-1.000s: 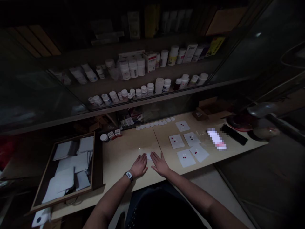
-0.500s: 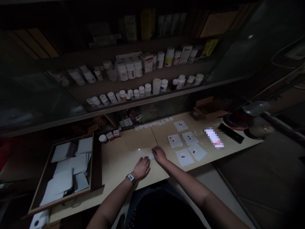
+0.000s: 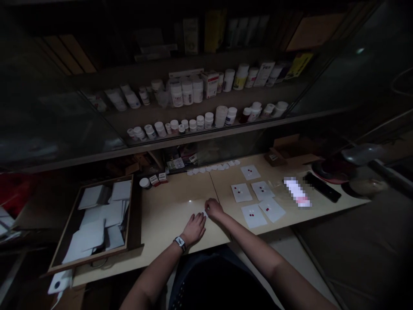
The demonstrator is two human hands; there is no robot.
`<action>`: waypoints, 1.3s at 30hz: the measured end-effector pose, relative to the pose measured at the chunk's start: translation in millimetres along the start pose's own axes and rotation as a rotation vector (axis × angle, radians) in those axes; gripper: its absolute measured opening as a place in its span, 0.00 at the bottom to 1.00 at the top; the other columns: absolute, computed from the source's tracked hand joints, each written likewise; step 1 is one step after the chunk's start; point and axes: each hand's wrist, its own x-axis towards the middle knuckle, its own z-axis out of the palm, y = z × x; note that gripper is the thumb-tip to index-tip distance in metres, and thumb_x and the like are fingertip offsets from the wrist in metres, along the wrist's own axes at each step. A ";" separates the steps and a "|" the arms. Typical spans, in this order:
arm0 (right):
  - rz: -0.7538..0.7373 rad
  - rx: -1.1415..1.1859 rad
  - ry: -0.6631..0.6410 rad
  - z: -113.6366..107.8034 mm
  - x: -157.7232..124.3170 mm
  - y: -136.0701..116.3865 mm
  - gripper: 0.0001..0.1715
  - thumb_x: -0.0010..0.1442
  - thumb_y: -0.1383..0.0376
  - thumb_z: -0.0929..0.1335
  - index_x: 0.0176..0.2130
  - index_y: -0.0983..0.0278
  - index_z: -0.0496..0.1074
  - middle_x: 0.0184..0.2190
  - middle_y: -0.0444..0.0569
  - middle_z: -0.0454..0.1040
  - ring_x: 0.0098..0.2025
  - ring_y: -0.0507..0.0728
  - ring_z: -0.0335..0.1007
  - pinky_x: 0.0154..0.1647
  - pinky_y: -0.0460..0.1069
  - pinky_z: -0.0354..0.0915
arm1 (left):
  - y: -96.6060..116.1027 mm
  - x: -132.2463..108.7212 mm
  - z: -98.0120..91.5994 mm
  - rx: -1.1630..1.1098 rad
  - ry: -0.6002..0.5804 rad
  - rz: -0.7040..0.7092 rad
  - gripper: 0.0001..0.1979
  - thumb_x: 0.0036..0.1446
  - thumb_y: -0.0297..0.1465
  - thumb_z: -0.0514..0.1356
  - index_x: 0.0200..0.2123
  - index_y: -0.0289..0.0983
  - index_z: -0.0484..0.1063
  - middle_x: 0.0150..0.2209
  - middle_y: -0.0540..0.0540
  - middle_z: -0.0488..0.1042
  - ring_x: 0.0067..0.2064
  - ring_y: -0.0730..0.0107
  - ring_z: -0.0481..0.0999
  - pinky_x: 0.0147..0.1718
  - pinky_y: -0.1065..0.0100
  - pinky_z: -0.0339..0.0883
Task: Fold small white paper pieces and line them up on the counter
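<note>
My right hand (image 3: pixel 213 209) is curled over the edge of a small white paper piece (image 3: pixel 205 213) on the pale wooden counter (image 3: pixel 171 228), and its fingers hold that piece. My left hand (image 3: pixel 194 228) lies flat on the counter just beside the paper, holding nothing, with a wristwatch (image 3: pixel 180 243) on its wrist. To the right, several white paper sheets with red and white tablets (image 3: pixel 254 215) lie on the counter. A row of small white paper pieces (image 3: pixel 211 168) runs along the back edge.
On the left stands an open wooden drawer (image 3: pixel 93 224) of white paper packets. A blurred phone (image 3: pixel 297 191), a black remote (image 3: pixel 322 187) and a cardboard box (image 3: pixel 290 148) sit at the right. Glass-fronted shelves of medicine bottles (image 3: pixel 193 125) rise behind the counter.
My right hand has moved in from flat and spread to curled on the small paper, and my left hand has stayed near it. The view has shifted slightly.
</note>
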 end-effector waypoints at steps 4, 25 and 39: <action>0.053 0.003 -0.060 -3.8 2.7 -4.3 0.10 0.51 0.70 0.68 0.36 0.61 0.76 0.35 0.48 0.77 0.38 0.55 0.70 0.34 0.45 0.56 | -1.0 -4.5 2.0 0.009 0.009 0.018 0.25 0.64 0.36 0.46 0.62 0.30 0.54 0.61 0.33 0.59 0.62 0.52 0.56 0.58 0.51 0.49; 0.016 -0.045 -0.027 7.4 -11.8 -6.8 0.07 0.54 0.64 0.68 0.34 0.62 0.77 0.35 0.51 0.78 0.38 0.56 0.72 0.34 0.46 0.57 | 7.0 -16.5 24.5 0.060 0.015 -0.113 0.30 0.65 0.40 0.43 0.66 0.32 0.44 0.66 0.35 0.47 0.67 0.53 0.44 0.60 0.48 0.44; -0.188 0.123 0.242 35.7 -24.4 11.4 0.07 0.59 0.68 0.65 0.31 0.64 0.73 0.31 0.48 0.74 0.37 0.54 0.67 0.37 0.45 0.57 | 17.9 -11.2 14.7 -0.008 -0.005 -0.188 0.31 0.64 0.41 0.43 0.65 0.31 0.46 0.65 0.35 0.51 0.65 0.52 0.49 0.60 0.48 0.45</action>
